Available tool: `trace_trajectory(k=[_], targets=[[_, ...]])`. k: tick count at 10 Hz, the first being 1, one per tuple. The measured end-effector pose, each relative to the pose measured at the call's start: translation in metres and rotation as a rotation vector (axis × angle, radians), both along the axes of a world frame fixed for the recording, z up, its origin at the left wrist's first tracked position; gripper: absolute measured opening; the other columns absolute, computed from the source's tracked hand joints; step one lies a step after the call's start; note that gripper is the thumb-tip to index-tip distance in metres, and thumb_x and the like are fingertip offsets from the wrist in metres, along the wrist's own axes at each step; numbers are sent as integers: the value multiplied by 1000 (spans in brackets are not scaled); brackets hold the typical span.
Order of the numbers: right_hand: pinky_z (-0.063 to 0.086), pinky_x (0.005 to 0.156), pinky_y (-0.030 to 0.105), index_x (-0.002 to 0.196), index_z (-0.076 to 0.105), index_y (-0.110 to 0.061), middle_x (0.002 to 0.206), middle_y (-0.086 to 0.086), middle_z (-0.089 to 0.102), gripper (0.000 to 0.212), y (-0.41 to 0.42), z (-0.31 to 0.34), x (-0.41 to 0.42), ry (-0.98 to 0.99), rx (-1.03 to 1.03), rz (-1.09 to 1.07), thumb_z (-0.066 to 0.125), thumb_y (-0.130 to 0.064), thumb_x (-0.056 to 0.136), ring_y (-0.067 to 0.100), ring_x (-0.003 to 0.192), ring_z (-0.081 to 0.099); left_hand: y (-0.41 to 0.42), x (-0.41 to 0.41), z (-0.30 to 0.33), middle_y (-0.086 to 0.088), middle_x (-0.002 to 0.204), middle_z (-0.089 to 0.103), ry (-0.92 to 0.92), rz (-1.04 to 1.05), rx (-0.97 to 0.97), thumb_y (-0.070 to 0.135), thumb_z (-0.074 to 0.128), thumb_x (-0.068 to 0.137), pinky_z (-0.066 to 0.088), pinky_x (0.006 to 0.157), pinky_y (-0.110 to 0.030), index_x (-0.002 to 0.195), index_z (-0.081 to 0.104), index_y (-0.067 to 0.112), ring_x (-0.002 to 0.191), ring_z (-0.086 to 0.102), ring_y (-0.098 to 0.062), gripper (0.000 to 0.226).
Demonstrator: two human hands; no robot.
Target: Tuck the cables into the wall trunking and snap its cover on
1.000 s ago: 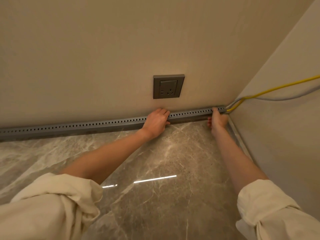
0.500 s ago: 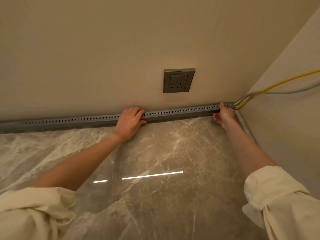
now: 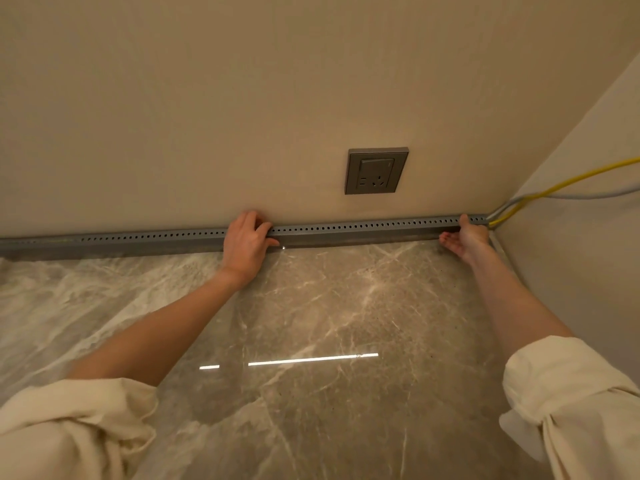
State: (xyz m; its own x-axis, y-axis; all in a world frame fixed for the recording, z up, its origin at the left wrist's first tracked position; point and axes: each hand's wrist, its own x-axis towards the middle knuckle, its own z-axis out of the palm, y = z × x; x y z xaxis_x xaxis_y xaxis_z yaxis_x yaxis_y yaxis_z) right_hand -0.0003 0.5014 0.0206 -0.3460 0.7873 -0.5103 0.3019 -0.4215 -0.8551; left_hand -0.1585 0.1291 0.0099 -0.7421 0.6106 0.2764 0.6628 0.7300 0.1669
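A long grey trunking (image 3: pixel 363 230) with a row of small holes runs along the foot of the wall, where it meets the marble floor. My left hand (image 3: pixel 246 242) lies over it near the middle, fingers curled onto its top edge. My right hand (image 3: pixel 465 237) presses its right end near the corner, thumb on top and fingers open below. A yellow cable (image 3: pixel 554 188) and a grey cable (image 3: pixel 588 195) come out of the trunking's right end and run off along the side wall.
A grey wall socket with a switch (image 3: pixel 376 170) sits above the trunking. The side wall (image 3: pixel 571 271) closes the space on the right. Glossy marble floor (image 3: pixel 311 341) spreads in front, reflecting a light strip.
My left hand has slid left along the trunking, away from the socket. My right hand has stayed at the corner end. The camera view has shifted left.
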Motion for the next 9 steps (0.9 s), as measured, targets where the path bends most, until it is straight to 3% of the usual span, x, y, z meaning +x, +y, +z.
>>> trace_trajectory(k=[1, 2, 3, 5, 7, 9], targets=[[49, 30, 24, 131, 39, 4, 70, 13, 48, 43, 2, 4, 0, -18, -15, 27, 40, -27, 100, 22, 58, 52, 4, 3, 0, -20, 96, 59, -51, 77, 2, 27, 67, 82, 45, 78, -46, 101, 63, 0, 94, 53, -36, 34], [57, 45, 31, 134, 37, 0, 99, 22, 59, 48, -4, 4, 0, -21, -48, 42, 38, -35, 100, 24, 61, 56, 5, 6, -2, -18, 100, 58, -87, 115, 11, 29, 66, 83, 43, 82, -46, 107, 60, 3, 97, 51, -35, 36], [58, 59, 38, 134, 36, -4, 121, 26, 58, 55, -17, 2, -1, 11, -120, 38, 39, -44, 97, 27, 66, 61, 1, 8, -2, -17, 103, 56, -97, 112, 13, 32, 66, 82, 42, 83, -45, 111, 59, 5, 98, 50, -34, 40], [57, 70, 39, 135, 35, -6, 118, 28, 60, 60, -39, 0, -5, 64, -112, 24, 40, -50, 95, 27, 69, 63, -4, 8, 2, -17, 108, 56, -90, 90, -14, 33, 64, 85, 41, 90, -44, 116, 56, 5, 103, 50, -34, 42], [55, 83, 42, 139, 30, -8, 120, 27, 59, 63, -65, 5, -4, 48, -83, 34, 32, -53, 96, 35, 103, 64, -15, 12, 7, -16, 111, 56, -93, 55, -9, 35, 59, 88, 41, 92, -44, 119, 53, 5, 105, 51, -33, 44], [55, 85, 43, 135, 37, -4, 115, 26, 62, 55, -95, 7, 4, -12, 9, 59, 32, -45, 98, 36, 104, 63, -51, 16, 25, -16, 111, 60, -109, 61, 179, 28, 51, 94, 45, 92, -43, 121, 51, 4, 104, 56, -31, 36]])
